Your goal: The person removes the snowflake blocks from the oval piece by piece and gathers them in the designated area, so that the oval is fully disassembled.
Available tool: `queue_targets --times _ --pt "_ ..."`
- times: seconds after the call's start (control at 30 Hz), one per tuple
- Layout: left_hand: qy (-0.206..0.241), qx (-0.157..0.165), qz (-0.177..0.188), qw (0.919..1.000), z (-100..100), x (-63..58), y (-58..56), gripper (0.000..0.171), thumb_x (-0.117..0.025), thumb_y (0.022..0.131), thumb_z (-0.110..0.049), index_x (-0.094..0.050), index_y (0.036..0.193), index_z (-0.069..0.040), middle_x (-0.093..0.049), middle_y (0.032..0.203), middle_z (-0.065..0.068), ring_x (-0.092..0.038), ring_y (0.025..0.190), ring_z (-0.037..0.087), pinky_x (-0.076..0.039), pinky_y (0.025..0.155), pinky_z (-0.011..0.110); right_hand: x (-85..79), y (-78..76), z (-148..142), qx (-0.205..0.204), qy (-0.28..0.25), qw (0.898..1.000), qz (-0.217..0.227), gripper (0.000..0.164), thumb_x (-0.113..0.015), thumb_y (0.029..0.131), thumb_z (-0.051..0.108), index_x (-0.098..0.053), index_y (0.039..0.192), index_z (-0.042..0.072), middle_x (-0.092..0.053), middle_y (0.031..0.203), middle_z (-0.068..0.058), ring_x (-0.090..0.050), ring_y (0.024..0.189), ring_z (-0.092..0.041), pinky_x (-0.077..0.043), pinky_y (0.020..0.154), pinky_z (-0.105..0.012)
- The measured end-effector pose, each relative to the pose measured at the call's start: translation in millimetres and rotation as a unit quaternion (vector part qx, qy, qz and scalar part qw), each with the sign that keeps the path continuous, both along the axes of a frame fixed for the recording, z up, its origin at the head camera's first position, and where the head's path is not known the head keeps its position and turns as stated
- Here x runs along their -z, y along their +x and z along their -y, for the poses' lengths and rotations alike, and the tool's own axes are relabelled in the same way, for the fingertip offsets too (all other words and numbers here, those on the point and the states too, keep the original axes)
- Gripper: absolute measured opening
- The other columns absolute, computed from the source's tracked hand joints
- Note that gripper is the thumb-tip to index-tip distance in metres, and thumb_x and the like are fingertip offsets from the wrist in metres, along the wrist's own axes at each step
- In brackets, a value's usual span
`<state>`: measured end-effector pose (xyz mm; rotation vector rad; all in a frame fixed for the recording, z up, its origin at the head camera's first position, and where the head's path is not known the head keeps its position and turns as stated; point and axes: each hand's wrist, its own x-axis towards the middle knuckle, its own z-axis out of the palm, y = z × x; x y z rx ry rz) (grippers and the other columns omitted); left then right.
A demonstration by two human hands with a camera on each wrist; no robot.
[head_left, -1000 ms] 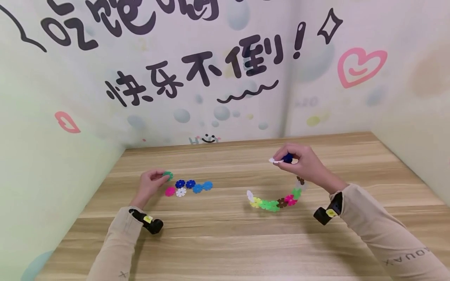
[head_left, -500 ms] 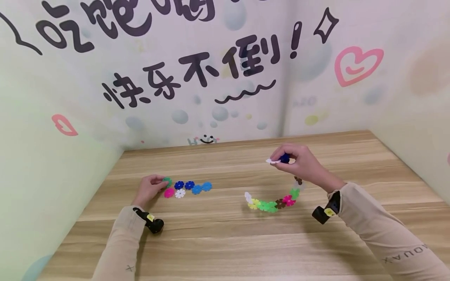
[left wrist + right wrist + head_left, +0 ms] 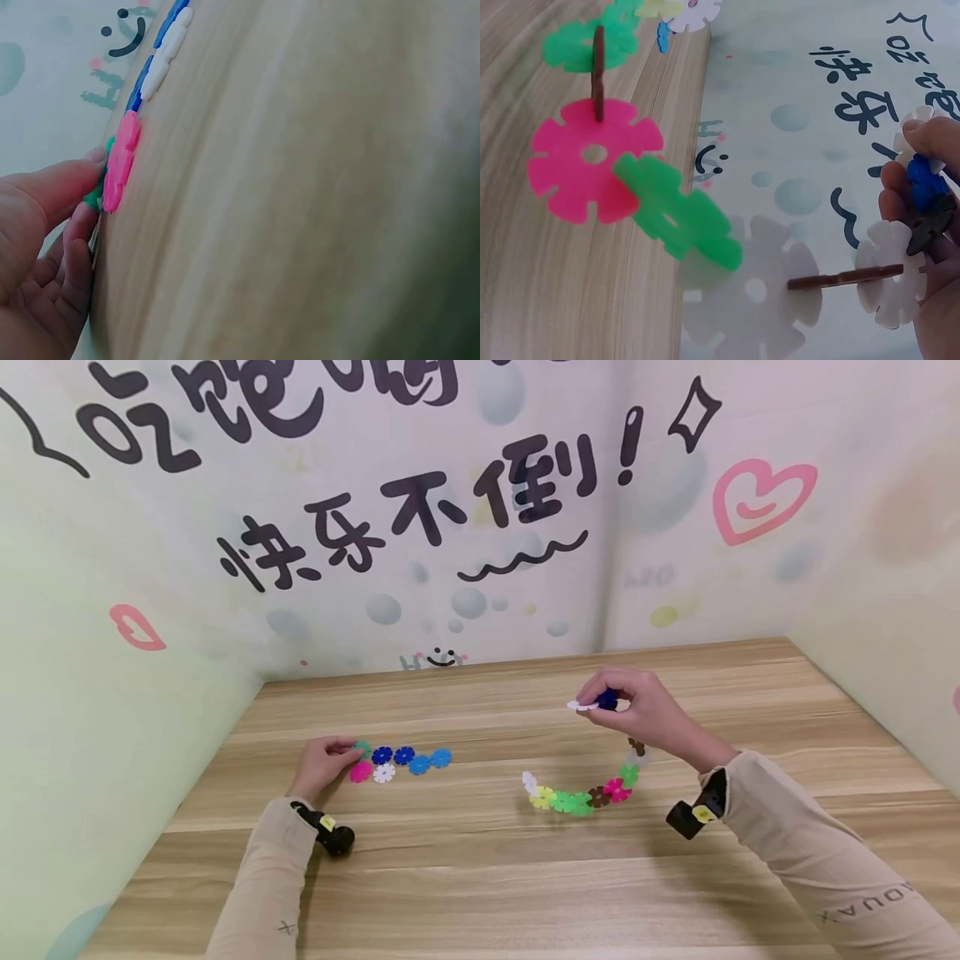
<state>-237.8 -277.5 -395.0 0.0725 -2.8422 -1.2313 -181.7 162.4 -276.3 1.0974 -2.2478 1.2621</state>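
Thumb and fingertips of the left hand (image 3: 324,766) pinch a teal disc (image 3: 363,749) at the left end of a small group on the table (image 3: 480,893). Near it lie a pink disc (image 3: 361,772), a white disc (image 3: 384,773) and 2 dark blue discs (image 3: 405,755), with 2 light blue discs (image 3: 419,765) at the group's right end. Well apart from these, the right hand (image 3: 637,697) grips the end of a chain of linked discs (image 3: 576,803), pinching a white end piece (image 3: 581,705), with a blue piece (image 3: 607,699) within the grasp. Below the hand the chain sags in a curve, through brown, green and pink links (image 3: 617,790), to a yellow piece (image 3: 542,797) and a tilted white piece (image 3: 529,783); whether its lowest part touches the table cannot be told. Beige sleeves (image 3: 262,877) cover both arms.
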Motion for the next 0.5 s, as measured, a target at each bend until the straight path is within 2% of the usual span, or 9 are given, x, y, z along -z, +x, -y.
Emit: queue_targets --times 0.23,0.37,0.5 --pt "-0.004 0.003 -0.011 0.9999 0.5 0.0 0.8 0.033 -0.065 0.080 -0.016 -0.060 0.104 0.007 -0.063 0.094 0.017 -0.055 0.081 0.018 -0.043 0.069 0.023 7.0 -5.7 -2.8 0.003 -0.003 1.000 0.006 0.019 -0.066 0.070 -0.015 -0.063 0.078 0.003 -0.063 0.080 -0.009 -0.054 0.065 -0.006 -0.044 0.055 -0.015" --pt "0.016 -0.002 -0.004 0.9999 0.5 -1.9 2.9 0.035 -0.065 0.081 -0.017 -0.059 0.107 0.006 -0.061 0.097 0.017 -0.054 0.082 0.016 -0.042 0.070 0.021 18.1 -15.5 -7.0 0.005 -0.001 1.000 0.007 0.021 -0.066 0.069 -0.014 -0.064 0.078 0.004 -0.063 0.081 -0.007 -0.054 0.066 -0.007 -0.045 0.055 -0.015" --pt "0.050 -0.007 0.015 0.9986 1.4 -6.8 5.2 0.039 -0.063 0.083 -0.020 -0.056 0.112 0.005 -0.056 0.103 0.018 -0.052 0.087 0.019 -0.043 0.071 0.020 23.3 -20.6 -9.0 0.003 0.001 1.000 0.009 0.021 -0.067 0.070 -0.012 -0.064 0.079 0.006 -0.063 0.082 -0.007 -0.055 0.067 -0.007 -0.045 0.055 -0.015"
